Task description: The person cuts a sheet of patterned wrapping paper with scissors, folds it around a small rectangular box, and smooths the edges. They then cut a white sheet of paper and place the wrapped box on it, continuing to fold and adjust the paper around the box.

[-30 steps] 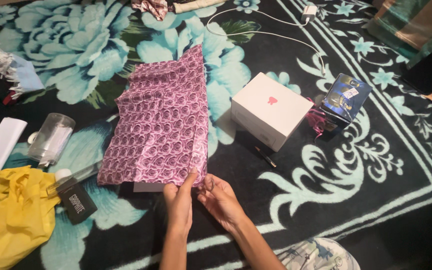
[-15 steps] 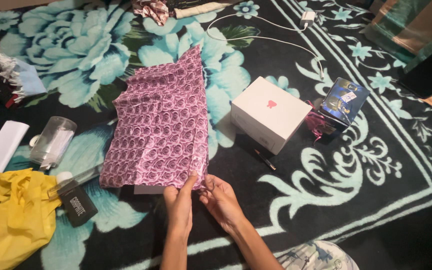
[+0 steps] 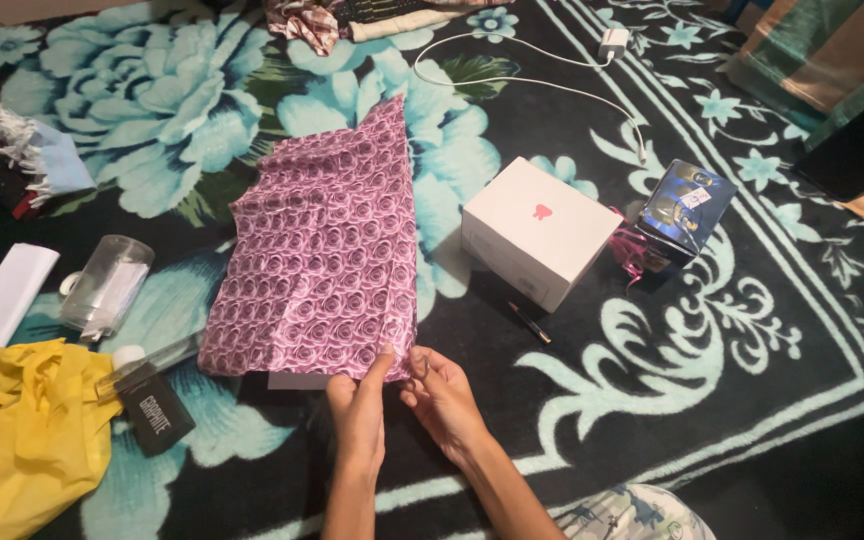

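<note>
A sheet of purple rose-patterned wrapping paper (image 3: 322,250) lies spread on a black and teal floral carpet (image 3: 652,350). My left hand (image 3: 360,405) and my right hand (image 3: 440,395) both pinch the paper's near right corner, fingers side by side. A white edge (image 3: 297,380) shows under the paper's near border. To the right of the paper stands a white box (image 3: 537,232) with a small pink mark on top.
A pen (image 3: 530,323) lies by the white box. A shiny blue box (image 3: 687,205) with pink ribbon sits further right. On the left are a clear plastic cup (image 3: 104,283), a white folded paper (image 3: 4,295), a yellow bag (image 3: 22,430) and a black box (image 3: 155,418). A white charger cable (image 3: 522,75) lies at the back.
Both hands keep hold of the paper's near corner. The view has shifted slightly; nothing else has visibly moved.
</note>
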